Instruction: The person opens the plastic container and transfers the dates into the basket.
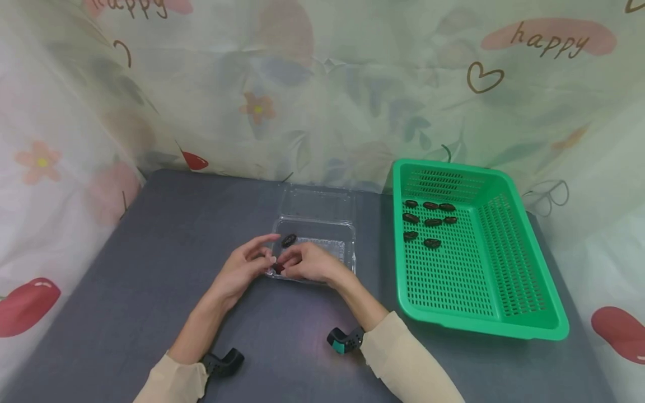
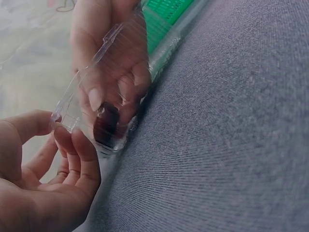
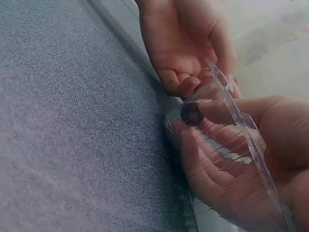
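A clear plastic box (image 1: 332, 246) stands on the table, its lid (image 1: 317, 204) folded back behind it. My left hand (image 1: 244, 268) pinches the rim at the box's near left corner between thumb and fingers. Inside that corner, my right hand (image 1: 312, 263) holds a dark red date (image 2: 107, 124) low down, between thumb and fingers. Both wrist views show this date (image 3: 192, 115) through the clear wall. A second dark date (image 1: 289, 240) lies in the box, just beyond my hands.
To the right stands a green perforated basket (image 1: 400, 252) with several dates (image 1: 432, 222) toward its left side and back. A grey cloth (image 1: 166, 240) covers the table. Printed curtains (image 1: 322, 112) hang behind and at both sides.
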`<state>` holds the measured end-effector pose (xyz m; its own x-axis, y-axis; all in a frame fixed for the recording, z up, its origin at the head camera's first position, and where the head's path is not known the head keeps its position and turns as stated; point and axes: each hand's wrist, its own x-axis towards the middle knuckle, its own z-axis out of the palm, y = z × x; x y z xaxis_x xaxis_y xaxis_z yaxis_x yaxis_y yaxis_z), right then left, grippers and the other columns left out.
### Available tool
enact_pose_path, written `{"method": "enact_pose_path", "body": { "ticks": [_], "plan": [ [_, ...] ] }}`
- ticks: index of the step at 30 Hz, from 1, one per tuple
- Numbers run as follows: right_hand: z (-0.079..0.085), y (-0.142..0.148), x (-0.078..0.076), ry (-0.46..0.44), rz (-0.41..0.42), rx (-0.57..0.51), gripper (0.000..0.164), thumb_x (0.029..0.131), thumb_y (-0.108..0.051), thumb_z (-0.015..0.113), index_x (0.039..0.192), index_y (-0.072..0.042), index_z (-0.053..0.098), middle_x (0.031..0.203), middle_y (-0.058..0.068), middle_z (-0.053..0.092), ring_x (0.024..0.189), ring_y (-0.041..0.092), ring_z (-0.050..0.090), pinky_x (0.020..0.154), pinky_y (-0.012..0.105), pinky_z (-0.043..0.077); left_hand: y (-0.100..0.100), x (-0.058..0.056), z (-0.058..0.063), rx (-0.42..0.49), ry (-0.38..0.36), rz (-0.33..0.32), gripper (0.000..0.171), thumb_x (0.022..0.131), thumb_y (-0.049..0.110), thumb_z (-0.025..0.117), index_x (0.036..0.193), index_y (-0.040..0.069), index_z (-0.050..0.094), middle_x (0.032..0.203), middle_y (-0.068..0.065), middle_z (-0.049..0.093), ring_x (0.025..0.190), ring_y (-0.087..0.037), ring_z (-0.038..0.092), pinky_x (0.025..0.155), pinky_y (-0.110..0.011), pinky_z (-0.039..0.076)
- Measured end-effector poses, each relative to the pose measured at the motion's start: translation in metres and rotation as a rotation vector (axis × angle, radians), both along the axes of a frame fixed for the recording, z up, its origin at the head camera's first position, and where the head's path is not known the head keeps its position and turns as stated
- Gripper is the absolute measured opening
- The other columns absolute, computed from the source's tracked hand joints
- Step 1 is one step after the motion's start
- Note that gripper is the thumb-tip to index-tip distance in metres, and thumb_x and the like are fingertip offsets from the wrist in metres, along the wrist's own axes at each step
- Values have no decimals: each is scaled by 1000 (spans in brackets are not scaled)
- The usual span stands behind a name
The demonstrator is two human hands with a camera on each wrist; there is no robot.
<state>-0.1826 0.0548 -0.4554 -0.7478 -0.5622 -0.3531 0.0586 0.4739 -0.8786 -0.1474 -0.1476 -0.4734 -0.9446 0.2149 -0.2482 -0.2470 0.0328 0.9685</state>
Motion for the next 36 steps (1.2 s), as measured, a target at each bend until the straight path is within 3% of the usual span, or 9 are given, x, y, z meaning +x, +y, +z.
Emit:
{"method": "enact_pose_path", "body": {
  "ticks": [9,14,17,22,28,36],
  "plan": [
    [9,9,5,47,-84,-95,22,94,-9,66,115,-12,73,108,2,72,96,15,67,79,31,54,0,-1,1,-14,3,-17,50,95,14,67,142,21,53,100,-8,56,86,-18,56,76,-32,49],
    [24,14,10,40,-172,-172,21,96,-8,65,115,-10,73,109,5,71,94,28,70,78,39,57,0,-2,0,-29,20,-13,48,95,10,65,141,19,54,99,-8,55,84,-16,55,73,-31,49],
    [36,19,15,85,-184,-186,21,95,-8,66,115,-9,74,108,6,72,93,33,70,80,46,56,0,-2,0,-30,15,-9,47,95,8,65,140,19,54,99,-8,55,83,-17,55,73,-30,49],
    [54,34,21,139,-181,-199,22,94,-11,68,115,-11,74,108,8,73,86,26,71,78,45,57,1,-1,-1,-44,9,-5,48,96,9,64,141,19,53,99,-8,54,82,-17,55,72,-30,49],
    [72,59,29,217,-184,-202,25,93,-11,69,118,-14,73,111,1,72,88,17,70,78,42,56,1,-2,0,-33,5,2,47,95,7,64,140,19,54,98,-7,55,81,-15,55,71,-29,49],
    [77,95,41,230,-303,-233,24,93,-16,71,117,-15,71,114,1,71,104,19,68,85,44,54,1,-1,0,-2,9,0,50,94,5,65,141,17,54,98,-7,54,84,-15,55,74,-28,49]
  ]
}}
